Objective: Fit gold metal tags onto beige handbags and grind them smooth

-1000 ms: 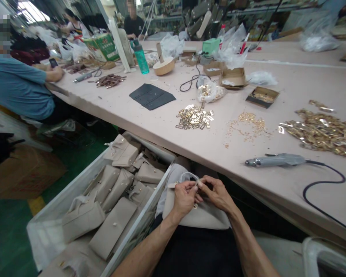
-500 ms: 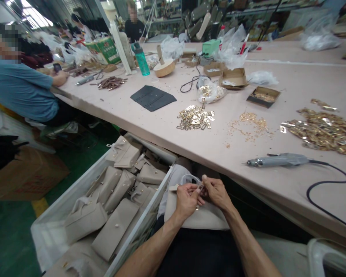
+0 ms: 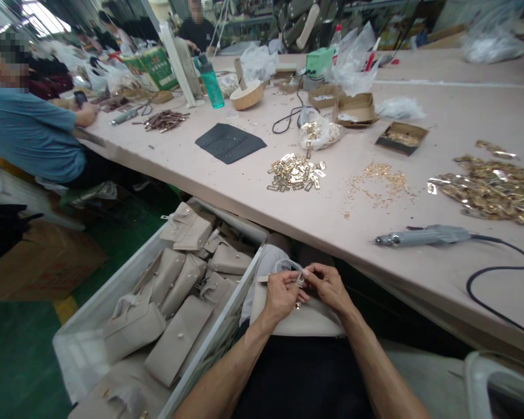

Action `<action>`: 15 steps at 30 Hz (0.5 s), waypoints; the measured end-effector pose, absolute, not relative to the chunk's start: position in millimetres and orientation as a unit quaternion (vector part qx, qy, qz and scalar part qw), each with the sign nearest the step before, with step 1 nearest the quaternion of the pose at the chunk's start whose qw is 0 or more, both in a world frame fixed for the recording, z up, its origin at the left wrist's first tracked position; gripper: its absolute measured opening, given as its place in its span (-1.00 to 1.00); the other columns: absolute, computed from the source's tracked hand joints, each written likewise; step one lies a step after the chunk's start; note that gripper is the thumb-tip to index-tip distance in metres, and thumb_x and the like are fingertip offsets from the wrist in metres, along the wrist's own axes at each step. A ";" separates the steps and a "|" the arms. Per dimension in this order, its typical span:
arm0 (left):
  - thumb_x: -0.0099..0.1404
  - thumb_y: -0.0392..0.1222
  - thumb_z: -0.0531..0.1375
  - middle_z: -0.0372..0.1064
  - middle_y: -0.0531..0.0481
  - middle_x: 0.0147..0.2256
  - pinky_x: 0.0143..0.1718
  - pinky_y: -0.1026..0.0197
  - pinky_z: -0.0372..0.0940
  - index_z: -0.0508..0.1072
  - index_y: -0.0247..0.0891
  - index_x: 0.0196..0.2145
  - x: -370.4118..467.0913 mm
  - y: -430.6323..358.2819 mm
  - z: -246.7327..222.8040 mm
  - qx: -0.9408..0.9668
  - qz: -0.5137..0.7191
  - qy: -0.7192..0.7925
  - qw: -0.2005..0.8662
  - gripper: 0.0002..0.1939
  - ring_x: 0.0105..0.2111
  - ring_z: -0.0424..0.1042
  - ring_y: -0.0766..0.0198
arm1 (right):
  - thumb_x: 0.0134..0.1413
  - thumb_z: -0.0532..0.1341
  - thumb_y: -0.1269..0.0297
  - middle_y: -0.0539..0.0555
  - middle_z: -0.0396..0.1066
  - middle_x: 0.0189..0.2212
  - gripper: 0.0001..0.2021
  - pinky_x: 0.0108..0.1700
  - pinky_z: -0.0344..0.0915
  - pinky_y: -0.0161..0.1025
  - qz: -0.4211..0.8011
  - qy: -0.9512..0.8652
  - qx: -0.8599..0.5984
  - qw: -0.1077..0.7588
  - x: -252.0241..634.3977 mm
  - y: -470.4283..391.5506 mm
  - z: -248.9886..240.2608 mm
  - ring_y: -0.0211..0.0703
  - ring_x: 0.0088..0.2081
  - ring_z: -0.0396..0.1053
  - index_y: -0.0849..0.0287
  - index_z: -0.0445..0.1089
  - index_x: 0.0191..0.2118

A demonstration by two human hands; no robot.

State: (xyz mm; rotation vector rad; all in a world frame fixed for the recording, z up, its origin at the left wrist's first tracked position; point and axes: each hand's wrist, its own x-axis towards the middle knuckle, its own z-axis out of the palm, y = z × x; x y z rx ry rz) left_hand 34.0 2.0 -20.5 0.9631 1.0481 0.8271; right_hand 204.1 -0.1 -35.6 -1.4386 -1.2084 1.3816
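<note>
Table: I see room for the right hand between the gold pile and grey tool.
Cord: in the way, right.
Bin wall: blocks left.

We see a dark slate mat with dotted rows on a pale pinkish-beige table. Nearer us than the mat, our bag is plain beige with a gold-coloured clasp; the crate there is white, its bags beige too. Right of the mat, we find glinting gold-coloured metal pieces and a grey power tool. Behind the mat, a bottle is teal; left of the mat, a person's shirt is blue.
</note>
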 end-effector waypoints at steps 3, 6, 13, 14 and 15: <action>0.18 -0.11 0.36 0.62 -0.25 -0.29 -0.53 0.32 0.47 0.58 -0.45 -0.08 32.3 2.9 -20.3 0.430 0.364 0.467 0.682 -0.59 -0.52 0.62 0.19 | 0.19 0.29 -0.16 0.06 0.51 -0.44 -0.56 -0.33 0.34 -0.26 0.542 -0.479 -0.566 0.395 204.5 0.3 -35.9 -0.12 -0.39 0.43 0.19 0.53 -0.30; 0.20 -0.02 0.38 0.61 -0.23 -0.36 -0.58 0.33 0.43 0.58 -0.45 -0.13 34.6 3.1 -21.2 0.424 0.369 0.483 0.671 -0.58 -0.56 0.59 0.20 | 0.22 0.27 -0.12 0.04 0.50 -0.44 -0.60 -0.32 0.32 -0.27 0.532 -0.494 -0.568 0.388 202.5 -0.6 -29.0 -0.13 -0.39 0.42 0.17 0.53 -0.32; 0.21 0.12 0.39 0.56 -0.11 -0.49 -0.61 0.30 0.42 0.55 -0.38 -0.19 40.1 1.8 -23.2 0.422 0.384 0.482 0.665 -0.54 -0.62 0.55 0.20 | 0.28 0.22 -0.01 0.00 0.41 -0.50 -0.62 -0.34 0.21 -0.27 0.421 -0.563 -0.585 0.404 196.1 -0.8 -12.2 -0.15 -0.42 0.33 0.13 0.44 -0.47; 0.24 0.14 0.37 0.57 -0.13 -0.45 -0.56 0.28 0.45 0.56 -0.36 -0.18 39.3 2.5 -23.0 0.431 0.380 0.477 0.664 -0.54 -0.57 0.58 0.17 | 0.28 0.22 0.00 -0.01 0.38 -0.52 -0.62 -0.34 0.19 -0.27 0.415 -0.565 -0.584 0.410 195.5 0.1 -11.4 -0.15 -0.43 0.31 0.13 0.42 -0.49; 0.26 0.15 0.35 0.59 -0.14 -0.41 -0.51 0.25 0.48 0.58 -0.35 -0.18 38.3 3.3 -22.5 0.444 0.376 0.473 0.661 -0.55 -0.51 0.61 0.13 | 0.27 0.22 0.00 -0.01 0.36 -0.53 -0.61 -0.35 0.17 -0.26 0.411 -0.564 -0.584 0.415 194.5 1.1 -10.8 -0.16 -0.43 0.30 0.13 0.41 -0.50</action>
